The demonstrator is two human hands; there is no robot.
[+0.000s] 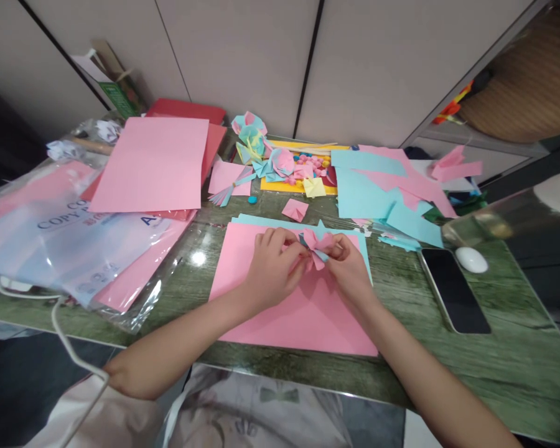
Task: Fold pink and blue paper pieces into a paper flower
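Between my two hands is a small folded paper flower (318, 244) in pink and light blue. My left hand (279, 258) pinches its left side, fingers curled with the back of the hand toward me. On the other side, the fingertips of my right hand (348, 264) grip its edge. Both hands are over a pink sheet (298, 317), which lies on top of light blue paper (368, 258). A small folded pink paper square (295, 210) rests just beyond the sheets.
Left: plastic-wrapped copy paper (98, 242) and a pink sheet stack (154, 165). At the back, paper flowers (252, 134) stand beside a yellow sheet (273, 185) holding small folded pieces. Right: blue and pink scraps (368, 193), a phone (455, 289) and a white mouse (471, 260).
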